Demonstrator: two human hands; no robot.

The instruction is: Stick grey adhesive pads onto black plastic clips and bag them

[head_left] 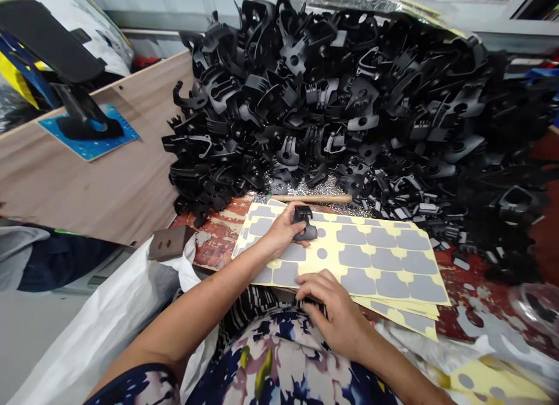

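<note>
My left hand (282, 230) holds a small black plastic part (304, 222) over a yellow sheet of grey stickers (371, 253). Lower down, my right hand (332, 303) rests at the sheet's near edge with fingers curled, pressing on a dark piece (311, 303) that is mostly hidden under it. More yellow sheets lie stacked beneath the top one. Behind the sheets rises a big heap of black plastic parts (349, 102).
A wooden handle (314, 199) lies between the heap and the sheets. A wooden board (109, 178) with a blue sticker (89, 137) and black stand leans at left. A white bag (109, 323) hangs at lower left. Loose grey stickers (480, 323) lie at right.
</note>
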